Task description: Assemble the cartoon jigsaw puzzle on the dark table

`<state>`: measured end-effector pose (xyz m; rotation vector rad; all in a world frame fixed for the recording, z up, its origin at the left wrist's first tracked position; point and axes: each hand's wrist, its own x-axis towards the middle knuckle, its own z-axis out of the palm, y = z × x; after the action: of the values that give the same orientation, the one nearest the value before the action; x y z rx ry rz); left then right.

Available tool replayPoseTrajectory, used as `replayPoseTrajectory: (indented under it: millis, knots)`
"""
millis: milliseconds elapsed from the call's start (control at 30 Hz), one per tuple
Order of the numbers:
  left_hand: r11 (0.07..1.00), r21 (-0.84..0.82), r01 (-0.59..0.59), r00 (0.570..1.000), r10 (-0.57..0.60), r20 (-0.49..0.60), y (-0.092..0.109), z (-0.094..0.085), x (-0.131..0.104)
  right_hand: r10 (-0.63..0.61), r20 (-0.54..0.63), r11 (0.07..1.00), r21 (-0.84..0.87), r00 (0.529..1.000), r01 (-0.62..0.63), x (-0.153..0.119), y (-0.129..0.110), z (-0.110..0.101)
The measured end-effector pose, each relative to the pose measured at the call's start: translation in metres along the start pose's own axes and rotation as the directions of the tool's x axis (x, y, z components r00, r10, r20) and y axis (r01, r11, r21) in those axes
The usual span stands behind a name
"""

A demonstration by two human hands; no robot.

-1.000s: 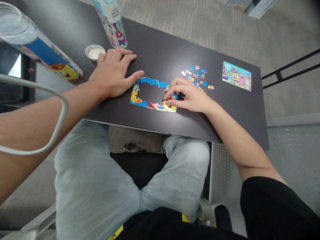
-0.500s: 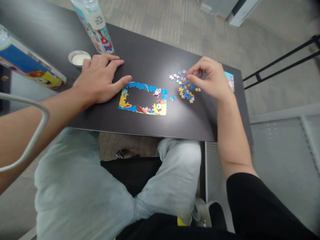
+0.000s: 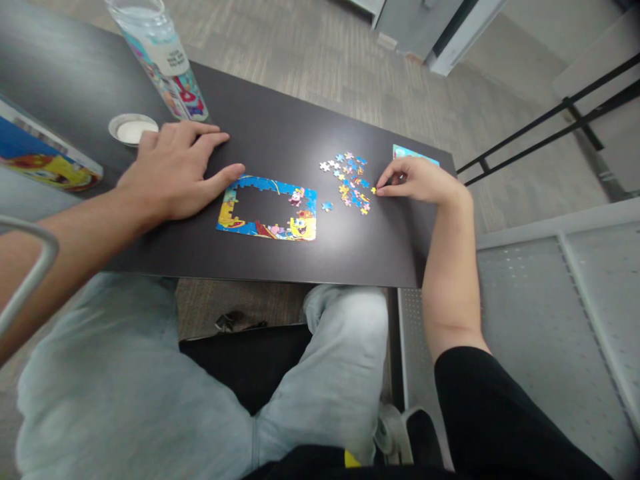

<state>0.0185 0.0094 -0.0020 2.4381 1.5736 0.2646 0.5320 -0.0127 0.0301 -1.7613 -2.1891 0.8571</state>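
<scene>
My left hand (image 3: 175, 163) lies flat on the dark table with fingers spread, its thumb by the upper left corner of the jigsaw frame (image 3: 227, 217). That frame is joined border pieces around a bare middle, with a pink figure piece inside its right part. To the right, several loose puzzle pieces (image 3: 353, 170) form a small spread. At their right edge my right hand (image 3: 413, 180) pinches a small yellow puzzle piece (image 3: 374, 191) between thumb and fingertips. A single blue puzzle piece (image 3: 327, 207) rests between frame and spread.
A clear plastic bottle-like tube (image 3: 165, 63) stands at the back left, near a round white lid (image 3: 133, 129). A second printed container (image 3: 50, 157) is at far left. Behind my right hand lies a blue picture card (image 3: 407, 153). The table's front edge runs above my legs.
My right hand has moved from over the middle of the loose pieces to their right edge, where it pinches a yellow piece. The view has shifted slightly; my left hand stays put.
</scene>
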Motion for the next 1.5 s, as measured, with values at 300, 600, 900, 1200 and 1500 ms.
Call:
replayPoseTrajectory:
  millis: [300, 600, 900, 1200, 1500]
  knots:
    - [0.999, -0.031, 0.011, 1.000, -0.010, 0.008, 0.005, -0.004, -0.002, 0.008, 0.074, 0.983, 0.180, 0.997, -0.021, -0.001, -0.013, 0.005]
    - [0.998, -0.063, -0.005, 1.000, 0.004, -0.026, -0.001, 0.001, -0.001, 0.038, 0.057, 0.995, 0.093, 0.998, -0.043, -0.001, -0.008, 0.004]
    - [0.999, -0.036, -0.013, 1.000, 0.012, -0.014, 0.002, 0.000, -0.002, 0.001, 0.027, 0.999, 0.047, 1.000, -0.002, -0.003, -0.005, 0.004]
    - [0.997, -0.072, 0.018, 1.000, -0.019, -0.011, -0.003, 0.002, 0.000, -0.098, -0.009, 0.971, 0.218, 0.995, 0.098, -0.001, -0.022, 0.018]
    - [0.994, -0.106, 0.009, 1.000, -0.011, -0.023, 0.003, 0.000, -0.001, -0.323, 0.012, 0.873, 0.390, 0.946, 0.293, 0.019, -0.115, 0.074]
